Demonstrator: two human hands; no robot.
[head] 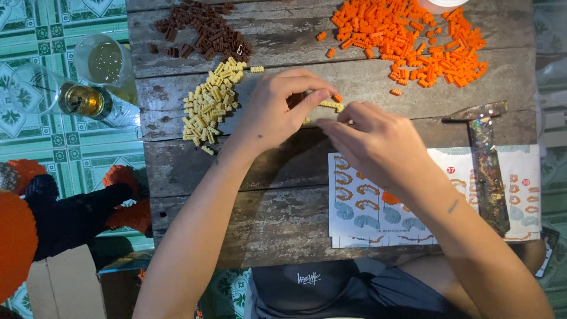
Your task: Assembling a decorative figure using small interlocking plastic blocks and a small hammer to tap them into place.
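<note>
Pinching a short yellow strip (pixel 332 105) between both hands, left hand (pixel 277 112) and right hand (pixel 369 139) are meeting mid-table (pixel 277 224), fingers closed, probably pressing bricks together, sorted piles (pixel 209 106) lying within reach.

This looks like a home, set up for a hobby. A weathered plank surface (pixel 195 177) stands on a green patterned tile floor (pixel 82 159), where drinking glasses (pixel 88 97) sit. Sorted heaps of tiny building bricks, orange (pixel 413 41), yellow (pixel 209 103) and brown (pixel 204 29), lie beside a printed instruction sheet (pixel 366 212). A half-built brick figure (pixel 59 212) rests alongside.
</note>
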